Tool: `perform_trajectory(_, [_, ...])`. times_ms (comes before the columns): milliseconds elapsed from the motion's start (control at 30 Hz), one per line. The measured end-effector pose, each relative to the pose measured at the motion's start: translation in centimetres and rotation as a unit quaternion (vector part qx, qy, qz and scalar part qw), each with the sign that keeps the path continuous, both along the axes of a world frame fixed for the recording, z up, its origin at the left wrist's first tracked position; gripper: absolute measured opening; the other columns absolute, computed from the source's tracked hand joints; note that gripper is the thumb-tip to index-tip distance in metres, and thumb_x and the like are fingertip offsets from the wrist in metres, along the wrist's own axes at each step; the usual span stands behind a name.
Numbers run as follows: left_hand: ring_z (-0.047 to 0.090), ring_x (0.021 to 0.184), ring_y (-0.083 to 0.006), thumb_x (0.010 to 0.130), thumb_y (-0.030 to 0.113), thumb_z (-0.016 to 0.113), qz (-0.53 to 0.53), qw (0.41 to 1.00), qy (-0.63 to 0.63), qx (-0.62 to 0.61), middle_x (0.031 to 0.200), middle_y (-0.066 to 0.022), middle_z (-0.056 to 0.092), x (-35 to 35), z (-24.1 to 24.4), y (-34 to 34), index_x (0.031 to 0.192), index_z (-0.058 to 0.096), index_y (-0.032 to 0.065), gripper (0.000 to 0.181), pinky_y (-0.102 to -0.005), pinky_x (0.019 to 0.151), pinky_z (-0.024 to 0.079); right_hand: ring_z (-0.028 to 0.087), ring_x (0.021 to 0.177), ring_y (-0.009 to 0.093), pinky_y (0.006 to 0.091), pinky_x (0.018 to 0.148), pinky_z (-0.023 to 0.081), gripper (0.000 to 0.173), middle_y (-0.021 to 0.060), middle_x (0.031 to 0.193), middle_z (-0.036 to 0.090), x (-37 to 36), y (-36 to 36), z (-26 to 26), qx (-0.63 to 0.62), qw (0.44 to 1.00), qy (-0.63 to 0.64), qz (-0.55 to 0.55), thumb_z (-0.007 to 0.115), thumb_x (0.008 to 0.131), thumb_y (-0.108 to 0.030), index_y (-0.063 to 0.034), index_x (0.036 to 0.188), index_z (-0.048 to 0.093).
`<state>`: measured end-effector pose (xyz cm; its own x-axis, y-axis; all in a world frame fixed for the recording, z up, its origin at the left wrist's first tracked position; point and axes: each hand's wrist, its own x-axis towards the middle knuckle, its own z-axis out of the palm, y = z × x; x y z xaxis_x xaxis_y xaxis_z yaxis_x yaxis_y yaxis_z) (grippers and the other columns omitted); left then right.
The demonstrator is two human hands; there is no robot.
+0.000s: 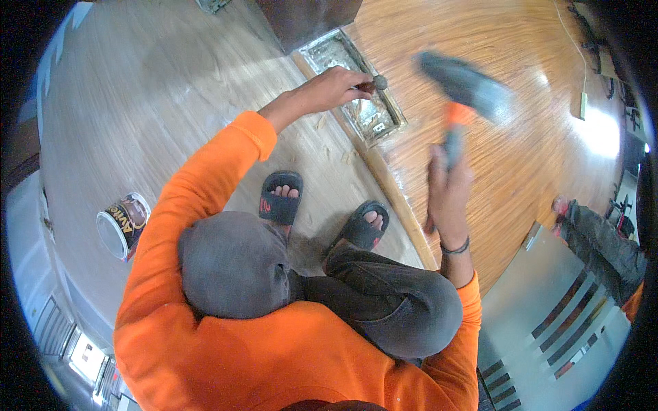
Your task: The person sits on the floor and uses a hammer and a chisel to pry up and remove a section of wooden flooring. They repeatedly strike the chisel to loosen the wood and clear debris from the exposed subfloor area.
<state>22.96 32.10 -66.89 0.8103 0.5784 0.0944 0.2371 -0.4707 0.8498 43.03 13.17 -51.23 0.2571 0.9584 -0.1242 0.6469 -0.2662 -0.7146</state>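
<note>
My left hand [334, 90] grips a short metal tool [379, 82], possibly a chisel or punch, with a rounded, rough struck end. Its lower part is hidden by my fingers. Beneath it lies a shallow rectangular recess [369, 120] in the floor, with rough, pale, crusted material inside. My right hand [452, 192] is closed around the handle of a hammer [460, 85] with a dark head and an orange band. Motion blurs the hammer, which is to the right of the recess and apart from the metal tool.
A wooden threshold strip [393, 192] divides grey plank flooring from brown wood-grain flooring. Above the recess stands a dark brown panel [313, 20]. A paint bucket [112, 236] lies left. At right are a pale board [514, 303] with dark strips, another person's leg [596, 246] and a white cord [578, 51].
</note>
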Motion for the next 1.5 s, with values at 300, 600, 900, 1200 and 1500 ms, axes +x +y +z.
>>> perform_trajectory(300, [0.070, 0.094, -0.0375, 0.093, 0.017, 0.068, -0.003, 1.000, -0.009, 0.005, 0.099, -0.0175, 0.073, -0.7, 0.2, 0.0, 0.108, 0.067, -0.0003, 0.023, -0.0434, 0.081, 0.055, 0.055, 0.053, 0.031, 0.0411, 0.052, 0.042, 0.028, 0.0217, 0.066, 0.055, -0.6, -1.9, -0.7, -0.056, 0.996, 0.045, -0.050, 0.057, 0.104, -0.027, 0.0006, 0.104, 0.056])
perform_trajectory(600, [0.067, 0.087, -0.0420, 0.095, 0.028, 0.067, 0.002, 1.000, -0.020, 0.007, 0.088, -0.0218, 0.069, -0.8, -0.4, -0.2, 0.103, 0.063, 0.0008, 0.029, -0.0474, 0.075, 0.052, 0.059, 0.065, 0.050, 0.0527, 0.057, 0.044, 0.026, 0.0299, 0.071, 0.059, -2.4, -1.1, -1.1, -0.090, 0.986, -0.123, 0.069, 0.059, 0.102, -0.025, 0.0017, 0.104, 0.056])
perform_trajectory(900, [0.067, 0.087, -0.0411, 0.098, 0.029, 0.063, 0.128, 0.985, -0.082, 0.080, 0.092, -0.0212, 0.069, -2.7, -2.8, -3.8, 0.113, 0.062, 0.0001, 0.033, -0.0475, 0.077, 0.053, 0.057, 0.057, 0.022, 0.0396, 0.055, 0.045, 0.034, 0.0106, 0.063, 0.056, -2.9, -3.6, -2.8, -0.163, 0.985, 0.027, -0.054, 0.054, 0.105, -0.035, -0.0006, 0.105, 0.060])
perform_trajectory(1200, [0.068, 0.094, -0.0405, 0.096, 0.026, 0.064, 0.049, 0.997, -0.039, -0.040, 0.096, -0.0205, 0.071, 0.4, -1.2, -1.8, 0.125, 0.061, 0.0028, 0.037, -0.0462, 0.082, 0.054, 0.048, 0.052, 0.009, 0.0285, 0.047, 0.041, 0.035, -0.0006, 0.063, 0.050, -1.5, -1.3, -1.3, -0.129, 0.969, 0.121, -0.170, 0.055, 0.104, -0.039, -0.0049, 0.095, 0.056])
perform_trajectory(1500, [0.069, 0.099, -0.0375, 0.095, 0.026, 0.065, 0.108, 0.992, 0.066, -0.024, 0.105, -0.0192, 0.072, 2.2, -0.8, 2.3, 0.116, 0.067, 0.0043, 0.030, -0.0437, 0.083, 0.054, 0.038, 0.046, 0.004, 0.0230, 0.040, 0.032, 0.030, -0.0065, 0.062, 0.041, -2.4, 3.8, 0.4, -0.043, 0.940, 0.271, -0.201, 0.051, 0.107, -0.037, -0.0136, 0.088, 0.046])
